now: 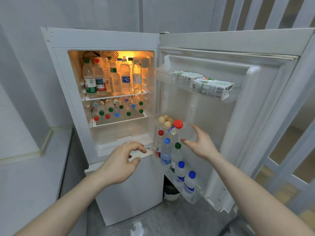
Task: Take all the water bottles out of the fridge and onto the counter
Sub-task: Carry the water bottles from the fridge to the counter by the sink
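Observation:
The small white fridge [102,40] stands open, its door [238,116] swung to the right. My right hand [200,144] grips a clear red-capped water bottle [183,129], tilted, in front of the door's lower shelf. Several more bottles [166,153] with red, blue and green caps stand in that door shelf. My left hand [121,161] hovers in front of the fridge's lower edge, fingers loosely curled, holding nothing. Upright bottles [125,76] fill the lit top shelf, and several capped bottles [117,109] lie on the middle shelf.
A grey counter [30,176] runs along the left of the fridge. Eggs [165,120] sit in the door's middle tray and white cartons [204,83] in its top rack. A dark-lined bin [171,192] stands on the floor behind the door.

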The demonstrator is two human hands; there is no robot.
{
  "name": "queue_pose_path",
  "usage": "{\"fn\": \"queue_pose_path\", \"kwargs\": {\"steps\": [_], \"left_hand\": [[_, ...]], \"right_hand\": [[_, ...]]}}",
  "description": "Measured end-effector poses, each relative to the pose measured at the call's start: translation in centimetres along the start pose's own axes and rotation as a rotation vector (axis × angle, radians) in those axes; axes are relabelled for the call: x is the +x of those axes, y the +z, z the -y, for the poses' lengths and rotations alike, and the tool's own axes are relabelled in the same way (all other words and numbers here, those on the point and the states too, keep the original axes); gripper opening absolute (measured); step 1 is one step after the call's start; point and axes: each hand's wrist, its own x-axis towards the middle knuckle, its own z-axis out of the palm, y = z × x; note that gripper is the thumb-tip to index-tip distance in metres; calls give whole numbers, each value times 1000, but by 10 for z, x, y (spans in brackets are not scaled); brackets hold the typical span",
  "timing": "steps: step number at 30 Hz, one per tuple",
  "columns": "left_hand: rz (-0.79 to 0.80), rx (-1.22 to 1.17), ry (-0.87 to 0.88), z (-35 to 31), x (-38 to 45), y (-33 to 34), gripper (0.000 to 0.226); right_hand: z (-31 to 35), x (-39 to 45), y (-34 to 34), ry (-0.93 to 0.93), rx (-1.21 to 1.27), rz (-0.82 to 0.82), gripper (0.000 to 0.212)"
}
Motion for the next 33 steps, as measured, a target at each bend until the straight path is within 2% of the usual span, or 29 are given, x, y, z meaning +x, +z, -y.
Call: {"fn": "queue_pose_path", "kwargs": {"steps": [8, 13, 18, 23, 33], "left_hand": [[83, -69, 20, -11, 28, 48, 28], [127, -83, 0, -7, 40, 79, 27], [184, -98, -42, -3, 46, 113, 26], [174, -112, -119, -5, 55, 149, 25], [328, 2, -178, -31, 104, 218, 48]], "right_hand": [[-20, 12, -8, 22, 34, -45, 44], [-27, 15, -11, 15, 51, -73, 55], [-29, 15, -17, -4, 57, -62, 48], [-33, 18, -18, -17, 62, -57, 42], [-54, 30, -16, 10, 129, -46, 53]]}}
